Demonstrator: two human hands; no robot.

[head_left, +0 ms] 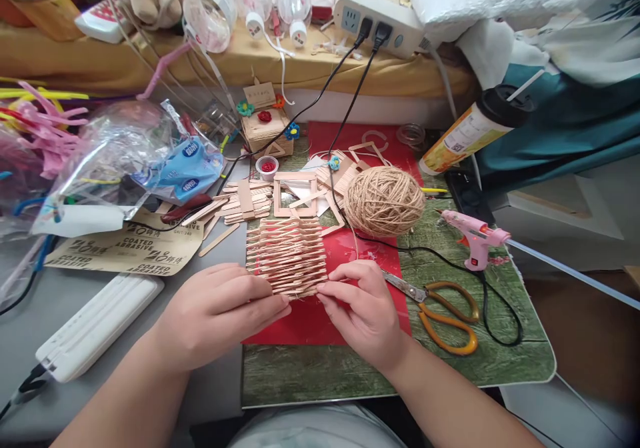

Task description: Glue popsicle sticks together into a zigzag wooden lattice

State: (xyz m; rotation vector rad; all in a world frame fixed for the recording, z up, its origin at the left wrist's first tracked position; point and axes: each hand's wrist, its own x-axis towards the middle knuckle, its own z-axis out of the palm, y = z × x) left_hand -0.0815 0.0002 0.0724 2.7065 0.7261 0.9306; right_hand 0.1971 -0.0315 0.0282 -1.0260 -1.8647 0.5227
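Note:
A stacked lattice of wooden craft sticks [290,255] rests on a red sheet [300,325] in front of me. My left hand [225,308] closes over its near left corner, fingers pressed together on the sticks. At the near right corner my right hand [363,308] pinches the edge of the stack between thumb and fingertips. A strand of twine runs down toward the right hand from a big ball of jute twine [384,200]; where it ends I cannot make out. Beyond the stack lie a square stick frame [295,195] and a pile of loose craft sticks [247,201].
Orange-handled scissors [447,315] and a pink glue gun [475,238] with its cord lie at right, near a tall cup [475,128]. Sandpaper [135,241] and a white power strip [100,328] lie left. Black cables hang from a socket block [377,21] across the workspace.

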